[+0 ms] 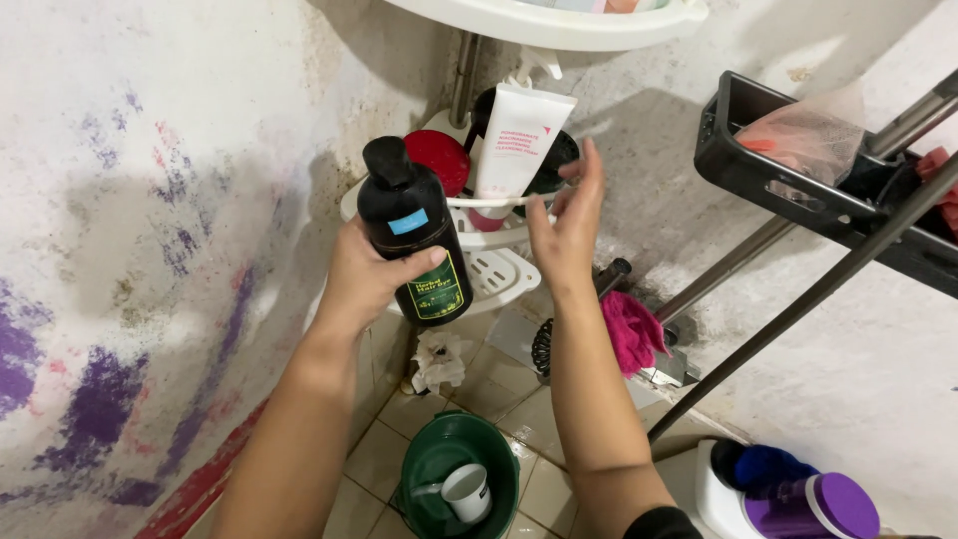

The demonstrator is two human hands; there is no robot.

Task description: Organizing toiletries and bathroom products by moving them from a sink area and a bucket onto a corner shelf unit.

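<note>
Both arms raised; left hand curled in grip, right hand open (fingers spread upward)

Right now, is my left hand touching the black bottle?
Touching. The head view shows the left hand wrapped around the black bottle, thumb pressed across its front near the green label.

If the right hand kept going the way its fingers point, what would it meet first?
Probably the white squeeze tube standing in the white corner shelf; the right hand points up toward it, though depth is unclear.

- Beyond the right grip, a white tube and red lid crowd the shelf.
- Open air lies below both grips.
- A black rack blocks the right.
</note>
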